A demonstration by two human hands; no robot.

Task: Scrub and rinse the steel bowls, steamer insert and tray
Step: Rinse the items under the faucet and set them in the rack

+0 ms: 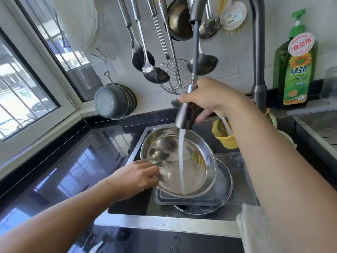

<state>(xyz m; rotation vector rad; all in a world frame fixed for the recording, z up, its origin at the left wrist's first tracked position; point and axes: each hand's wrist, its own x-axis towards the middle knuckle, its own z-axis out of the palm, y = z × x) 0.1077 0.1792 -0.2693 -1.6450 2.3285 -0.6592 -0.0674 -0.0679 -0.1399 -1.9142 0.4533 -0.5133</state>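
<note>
My left hand (135, 177) pinches the steel bowl (177, 162) by its rim, tilted above the sink (164, 224); wet, light, stiff, probably slippery; my right hand (209, 99) grips the spray head (185, 116) over it.

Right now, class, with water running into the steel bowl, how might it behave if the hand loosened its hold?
The steel bowl is wet and shiny, so it would probably slip. The left hand holds it tilted by the rim, so it would likely drop onto the tray beneath. Being stiff metal, it should clatter rather than bend.
</note>
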